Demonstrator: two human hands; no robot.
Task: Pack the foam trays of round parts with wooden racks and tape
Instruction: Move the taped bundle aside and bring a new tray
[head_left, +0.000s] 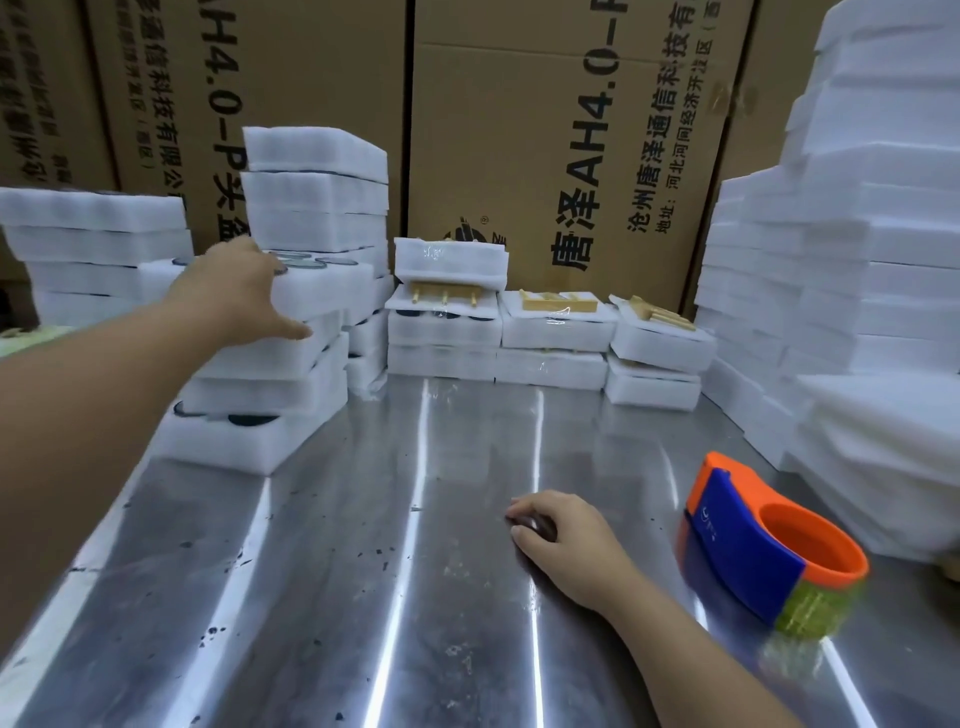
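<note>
At a steel table (363, 597) hemmed in by packing stock: printed cardboard cartons (545, 130) wall off the back, a tall pile of blank foam (857, 249) fills the R side, and more white foam stacks (93, 234) crowd the far L. The left hand (234, 291) reaches to a staggered stack nr the L edge and grips its top tray (322, 296), fingers spread over the upper face, thumb against the front wall. The tray lies flat, long axis approx L-to-R and skewed vs. the trays under it. Dark round parts (301, 260) sit face-up in its pockets by the fingertips. A taller foam column (317, 192) stands right behind; whether they touch can't be told. Centre back, taped bundles (447, 332) in two tiers carry wooden racks (558, 301) lying flat on top. The right hand (561, 540) rests knuckles-up on the bare metal, fingers loosely curled, nothing seen in it. Near it to the R, not touching, an orange-and-blue tape dispenser (763, 545) lies on its side, hollow core up, orange nose pointing away from the camera.
</note>
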